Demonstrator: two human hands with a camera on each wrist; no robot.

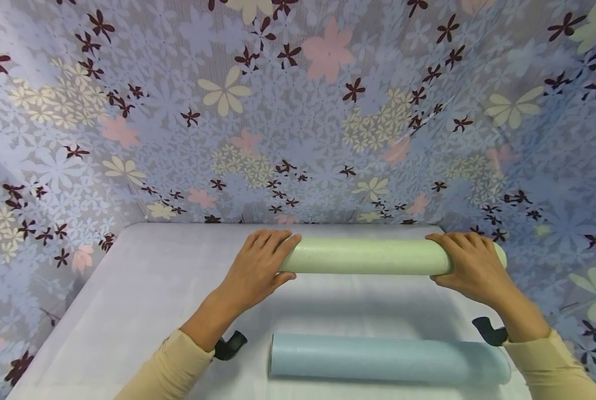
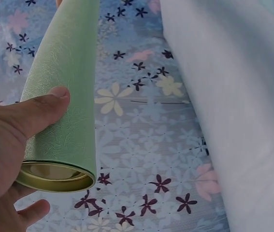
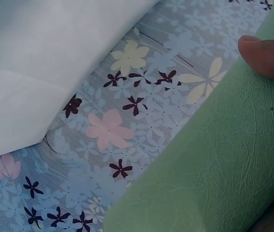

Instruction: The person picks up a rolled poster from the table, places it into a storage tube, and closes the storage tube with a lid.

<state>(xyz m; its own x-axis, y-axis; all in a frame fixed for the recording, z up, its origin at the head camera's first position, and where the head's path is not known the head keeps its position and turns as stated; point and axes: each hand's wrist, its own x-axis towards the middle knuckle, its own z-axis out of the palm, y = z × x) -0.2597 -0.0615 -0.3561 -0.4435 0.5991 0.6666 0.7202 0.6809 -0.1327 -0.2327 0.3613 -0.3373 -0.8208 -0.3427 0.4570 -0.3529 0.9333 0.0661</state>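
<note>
Both hands hold a long pale green cardboard tube point(image 1: 365, 256) level above the white table. My left hand point(image 1: 260, 266) grips its left end, thumb below and fingers over the top. At the other end my right hand point(image 1: 470, 266) grips it the same way. In the left wrist view the tube point(image 2: 71, 82) has a textured surface and a gold metal rim and cap at its near end. The right wrist view shows the thumb point(image 3: 265, 55) laid along the green tube point(image 3: 209, 154). A light blue tube point(image 1: 378, 360) lies on the table nearer to me.
The white-covered table point(image 1: 143, 311) has its far edge against a hanging floral cloth point(image 1: 298, 122), which also runs down both sides. Black curved straps point(image 1: 230, 345) stick out at the wrists, close to the blue tube's ends.
</note>
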